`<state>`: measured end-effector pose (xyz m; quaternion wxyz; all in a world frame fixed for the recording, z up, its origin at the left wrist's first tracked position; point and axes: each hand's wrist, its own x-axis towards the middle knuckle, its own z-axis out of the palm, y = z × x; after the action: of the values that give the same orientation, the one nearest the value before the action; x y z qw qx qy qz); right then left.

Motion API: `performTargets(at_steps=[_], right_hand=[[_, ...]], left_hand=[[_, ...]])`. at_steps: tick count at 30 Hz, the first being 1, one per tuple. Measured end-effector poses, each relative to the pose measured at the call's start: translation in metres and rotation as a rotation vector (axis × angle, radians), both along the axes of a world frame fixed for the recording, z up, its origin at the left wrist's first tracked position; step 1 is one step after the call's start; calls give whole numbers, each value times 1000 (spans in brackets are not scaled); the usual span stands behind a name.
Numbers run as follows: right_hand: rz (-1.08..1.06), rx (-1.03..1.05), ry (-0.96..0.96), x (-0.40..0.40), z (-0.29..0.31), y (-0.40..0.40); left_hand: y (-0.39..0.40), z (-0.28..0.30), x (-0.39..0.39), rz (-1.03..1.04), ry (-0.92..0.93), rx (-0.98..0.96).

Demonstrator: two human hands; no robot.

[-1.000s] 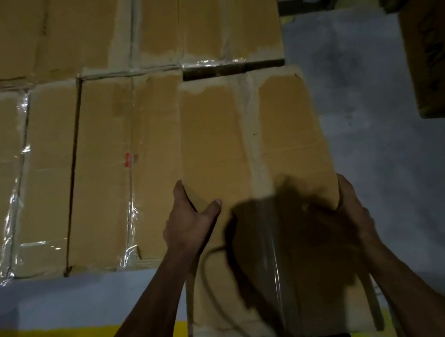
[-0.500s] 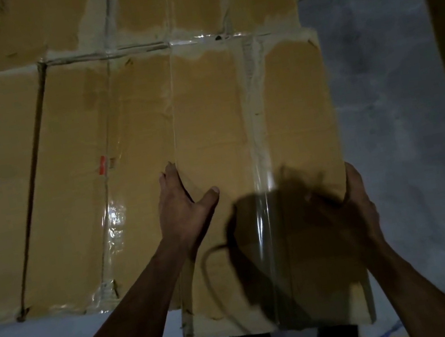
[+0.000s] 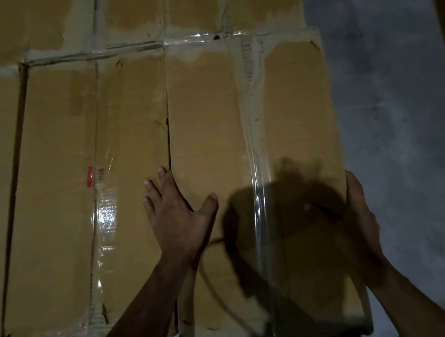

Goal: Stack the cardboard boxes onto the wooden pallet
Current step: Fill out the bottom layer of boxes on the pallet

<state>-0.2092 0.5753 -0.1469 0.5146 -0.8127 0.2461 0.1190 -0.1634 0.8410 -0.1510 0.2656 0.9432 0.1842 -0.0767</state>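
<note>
Cardboard box [image 3: 255, 144] sits at the stack's right end, its near edge overhanging. Your left hand [image 3: 178, 220] lies flat, fingers straight, along its left edge; your right hand [image 3: 358, 221] grips its right edge beside open grey floor [image 3: 411, 164].

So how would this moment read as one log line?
step: seating box in row | left hand: flat on top | right hand: gripping right edge | pallet: hidden
</note>
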Motion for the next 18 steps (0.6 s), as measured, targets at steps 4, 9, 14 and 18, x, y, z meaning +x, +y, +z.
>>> performTargets(at_steps=[4, 9, 14, 18], right_hand=[[19, -7, -13, 0, 0, 6], [43, -50, 29, 6, -1, 8], [41, -120, 101, 14, -3, 9], [16, -179, 127, 16, -7, 10]], left_hand=[[1, -6, -2, -9, -5, 79], [0, -12, -1, -92, 60, 240], [1, -17, 1, -128, 86, 284], [2, -15, 3, -142, 120, 288]])
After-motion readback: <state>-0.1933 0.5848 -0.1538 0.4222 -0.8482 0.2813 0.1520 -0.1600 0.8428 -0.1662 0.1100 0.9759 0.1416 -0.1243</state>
